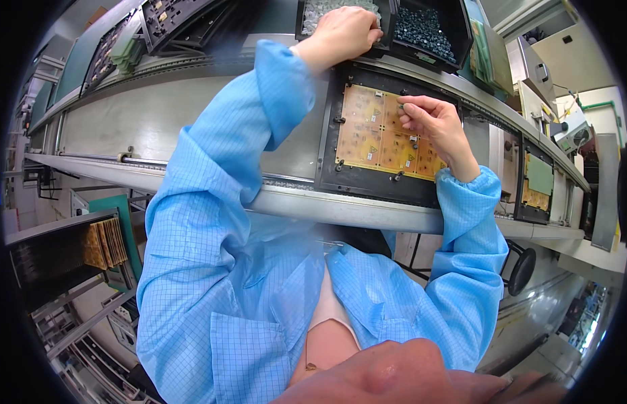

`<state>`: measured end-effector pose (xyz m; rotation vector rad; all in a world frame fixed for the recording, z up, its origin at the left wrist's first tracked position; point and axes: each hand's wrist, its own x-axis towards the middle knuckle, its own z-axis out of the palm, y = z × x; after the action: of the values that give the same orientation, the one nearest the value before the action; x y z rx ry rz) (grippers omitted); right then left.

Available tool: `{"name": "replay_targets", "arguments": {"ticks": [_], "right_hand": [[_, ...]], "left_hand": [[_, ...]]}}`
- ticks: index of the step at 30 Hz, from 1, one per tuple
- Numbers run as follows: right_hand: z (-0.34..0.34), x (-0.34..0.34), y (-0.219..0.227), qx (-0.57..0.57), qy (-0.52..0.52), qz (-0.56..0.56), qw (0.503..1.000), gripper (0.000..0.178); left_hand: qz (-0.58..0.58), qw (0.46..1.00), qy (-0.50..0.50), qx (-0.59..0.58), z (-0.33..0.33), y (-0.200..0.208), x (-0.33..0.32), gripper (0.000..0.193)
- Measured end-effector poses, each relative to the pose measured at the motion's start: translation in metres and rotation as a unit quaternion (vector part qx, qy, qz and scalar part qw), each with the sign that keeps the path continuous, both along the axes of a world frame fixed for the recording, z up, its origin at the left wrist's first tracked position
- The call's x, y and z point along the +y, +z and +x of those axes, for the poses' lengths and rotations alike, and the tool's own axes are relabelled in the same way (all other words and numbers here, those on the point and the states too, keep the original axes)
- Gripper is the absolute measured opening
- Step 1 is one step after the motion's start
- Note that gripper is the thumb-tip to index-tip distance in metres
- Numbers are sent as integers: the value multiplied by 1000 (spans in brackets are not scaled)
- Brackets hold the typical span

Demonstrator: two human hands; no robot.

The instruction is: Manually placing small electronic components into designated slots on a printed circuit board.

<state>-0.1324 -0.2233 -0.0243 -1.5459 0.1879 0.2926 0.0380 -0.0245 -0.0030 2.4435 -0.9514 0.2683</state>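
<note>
My left hand [341, 37] reaches to a black bin of small clear parts [320, 12]. Its fingers curl down at the bin's right side; whatever they may hold is hidden. My right hand [440, 129] hovers over a yellow circuit board panel [359, 143], thumb and index fingertip pinched together. A tiny dark part [401, 106] seems to show at the pinch, too small to name. The panel lies in a black carrier frame [331, 172] with knobs around its edge, and a few small white and dark components stand on it.
Beside the clear parts is a black bin of dark blue components [424, 34]. A metal conveyor rail [354, 205] runs along the near side. Farther right sits another carrier with a green board [540, 175]. At lower left, a rack [50, 256] holds several yellow boards.
</note>
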Motion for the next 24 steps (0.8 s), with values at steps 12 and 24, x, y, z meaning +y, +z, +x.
{"name": "replay_targets", "arguments": {"ticks": [12,24], "right_hand": [[10,6,-4,-72,3,-201,977,18],[10,25,2,-209,12,-405,890,12]], "left_hand": [[57,989,10,-133,44,-33,-19,14],[-187,982,-22,-35,18,-5,15,12]]}}
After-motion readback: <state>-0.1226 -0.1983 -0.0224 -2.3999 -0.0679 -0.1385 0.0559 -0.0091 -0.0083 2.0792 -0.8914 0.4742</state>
